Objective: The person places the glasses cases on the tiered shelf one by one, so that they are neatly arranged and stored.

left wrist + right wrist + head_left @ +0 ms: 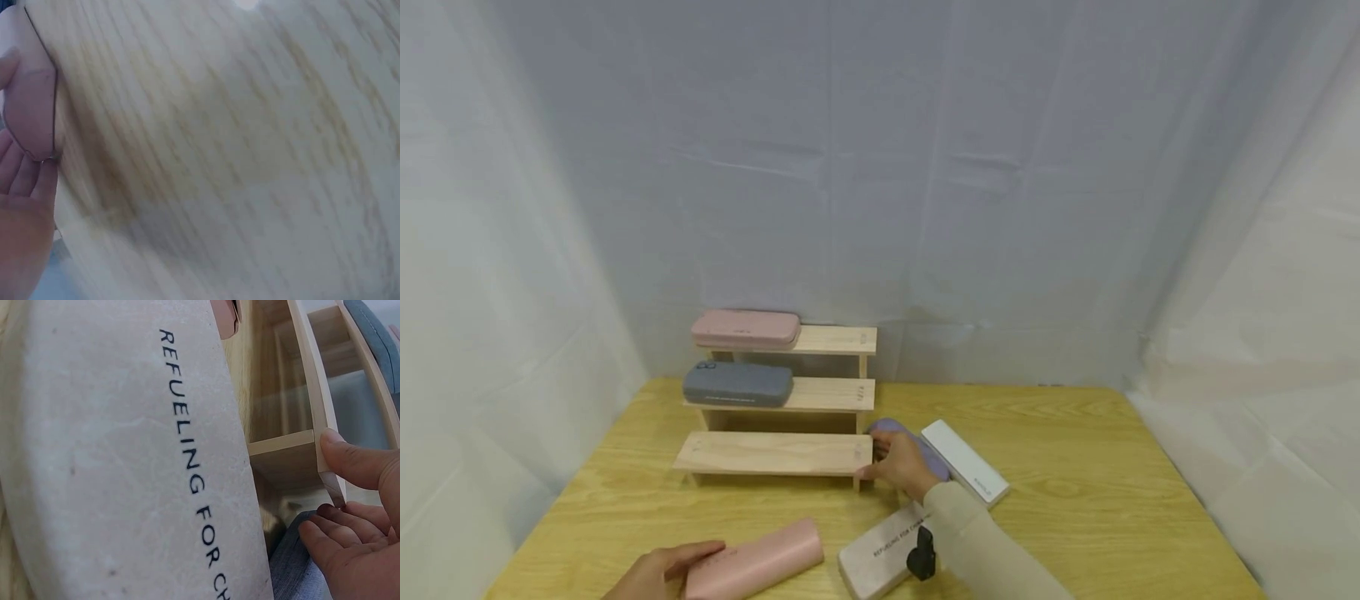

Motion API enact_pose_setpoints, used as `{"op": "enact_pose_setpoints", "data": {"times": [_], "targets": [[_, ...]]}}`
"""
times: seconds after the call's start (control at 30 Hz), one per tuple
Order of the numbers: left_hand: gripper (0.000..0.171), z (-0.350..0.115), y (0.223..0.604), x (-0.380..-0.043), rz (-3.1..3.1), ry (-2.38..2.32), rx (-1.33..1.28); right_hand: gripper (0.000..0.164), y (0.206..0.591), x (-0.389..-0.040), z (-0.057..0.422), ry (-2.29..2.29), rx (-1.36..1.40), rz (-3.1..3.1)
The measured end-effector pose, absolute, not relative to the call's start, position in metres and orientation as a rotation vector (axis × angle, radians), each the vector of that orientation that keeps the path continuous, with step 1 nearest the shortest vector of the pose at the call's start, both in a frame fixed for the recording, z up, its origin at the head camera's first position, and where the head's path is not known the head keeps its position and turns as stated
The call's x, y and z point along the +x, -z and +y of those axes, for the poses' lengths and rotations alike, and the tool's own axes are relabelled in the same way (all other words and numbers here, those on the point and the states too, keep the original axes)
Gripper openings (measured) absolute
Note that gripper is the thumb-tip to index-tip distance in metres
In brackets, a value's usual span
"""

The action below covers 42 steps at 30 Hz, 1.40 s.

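Observation:
At the front left, my left hand point(651, 573) grips the end of a pink glasses case point(763, 560). In the left wrist view, the thumb lies over that case point(31, 112) and the fingers curl beneath it. My right hand point(906, 467) pinches the right end of the lowest board of a three-tier wooden display stand point(775, 452). The right wrist view has the thumb on the board point(320, 406) and fingertips at its underside. Behind this hand lies a purple-blue case point(934, 460), partly hidden. A pale grey case point(880, 550) printed "REFUELING FOR" lies below the right forearm.
A pink case point(745, 327) sits on the left of the top tier, and a grey-blue case point(737, 384) on the left of the middle tier. A white case point(966, 462) lies right of the purple-blue one. Pale sheeting point(880, 183) surrounds the wood-grain table point(1075, 500).

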<state>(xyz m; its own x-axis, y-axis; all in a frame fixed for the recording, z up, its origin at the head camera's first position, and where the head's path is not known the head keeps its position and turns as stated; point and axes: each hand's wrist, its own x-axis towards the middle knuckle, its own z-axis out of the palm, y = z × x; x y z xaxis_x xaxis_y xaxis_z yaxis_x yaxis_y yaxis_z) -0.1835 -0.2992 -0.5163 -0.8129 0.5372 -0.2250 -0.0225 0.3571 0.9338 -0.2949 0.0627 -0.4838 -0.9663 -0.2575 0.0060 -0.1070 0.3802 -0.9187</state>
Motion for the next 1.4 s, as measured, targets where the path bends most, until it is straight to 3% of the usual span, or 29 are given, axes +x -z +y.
{"op": "enact_pose_setpoints", "data": {"times": [0.1,0.53,0.73,1.07,1.4], "targets": [[0.065,-0.304,0.517,-0.183,2.161,-1.45,0.43,0.073,0.483,-0.294,0.062,1.646,-0.327,2.494],[0.051,-0.302,0.52,-0.181,1.921,-1.697,0.83,0.072,0.485,-0.296,0.063,1.663,-0.336,2.501],[0.058,-0.298,0.516,-0.182,2.182,-1.561,0.739,0.072,0.485,-0.295,0.063,1.687,-0.331,2.476],[0.064,-0.297,0.498,-0.185,2.123,-1.505,0.538,0.074,0.486,-0.293,0.063,1.717,-0.311,2.454],[0.066,-0.31,0.46,-0.206,2.557,-1.249,0.951,0.075,0.49,-0.297,0.063,1.724,-0.31,2.44]]}}
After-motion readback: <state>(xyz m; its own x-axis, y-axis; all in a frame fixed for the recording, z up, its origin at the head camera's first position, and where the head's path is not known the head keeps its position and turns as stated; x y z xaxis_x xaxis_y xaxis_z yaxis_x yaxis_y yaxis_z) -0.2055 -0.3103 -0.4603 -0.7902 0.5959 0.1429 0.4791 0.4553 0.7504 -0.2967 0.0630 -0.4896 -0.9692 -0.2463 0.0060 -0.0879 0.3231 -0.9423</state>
